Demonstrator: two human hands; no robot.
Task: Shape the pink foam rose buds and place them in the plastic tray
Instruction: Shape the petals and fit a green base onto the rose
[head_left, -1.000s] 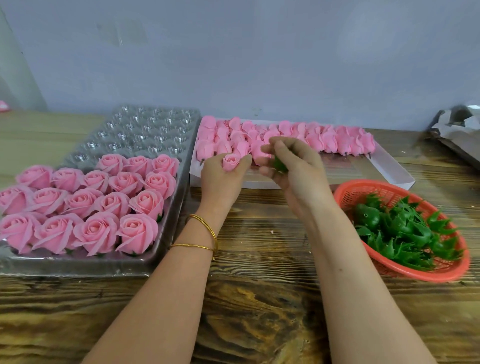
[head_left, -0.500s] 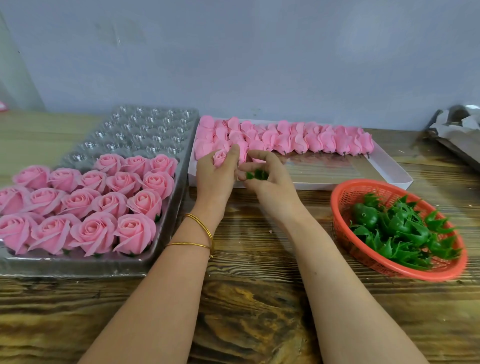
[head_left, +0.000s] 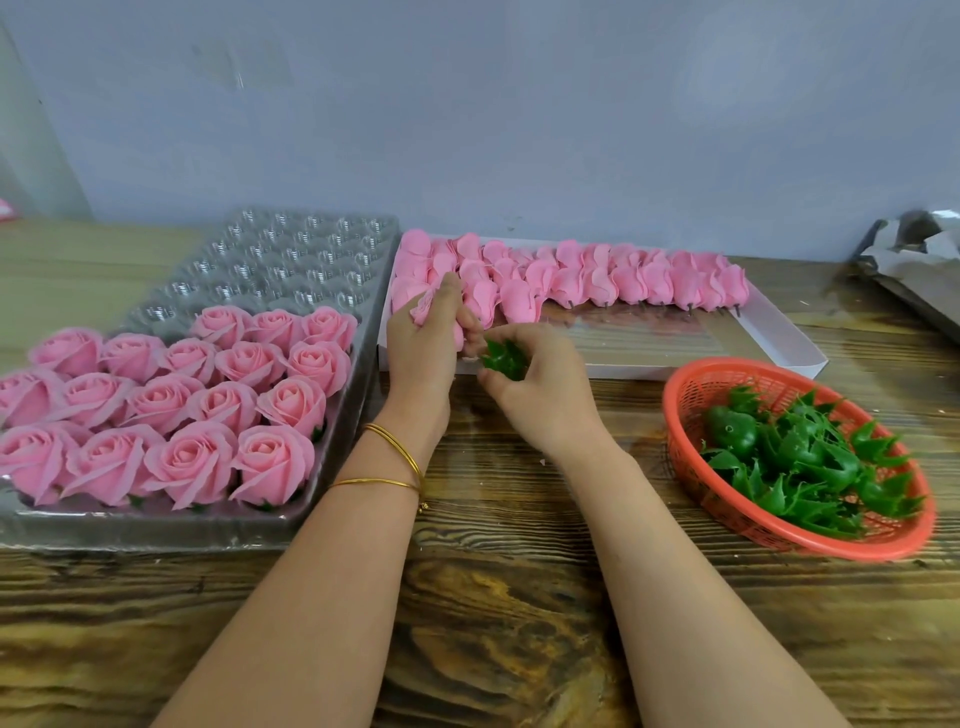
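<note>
The left hand (head_left: 423, 348) is curled round a pink foam bud (head_left: 427, 310). Petals show above the knuckles and again below the fingers. It is held over the near left corner of a white box (head_left: 779, 340). The right hand (head_left: 540, 397) is just beside it, fingertips almost touching the left hand's. It pinches a green calyx (head_left: 504, 358) between thumb and fingers, with the calyx's points towards the bud. I cannot tell whether calyx and bud touch. Two thin gold bangles (head_left: 395, 460) sit on the left wrist.

The box lies towards the far edge of the worktop (head_left: 493, 597), near the middle. More unshaped buds (head_left: 623, 280) lie on their sides along its far side. The near half of its floor is bare.

The clear plastic tray (head_left: 156, 525) lies along the worktop's left side, just beside the box. Opened pink roses (head_left: 182, 395) stand upright in rows in its near part. The cells towards the far edge hold nothing.

A red mesh basket (head_left: 779, 535) sits near the right edge, in front of the box's right end. It holds a heap of green calyxes (head_left: 805, 457). Crumpled grey wrapping (head_left: 914, 260) lies at the far right corner, against the pale wall (head_left: 519, 104).
</note>
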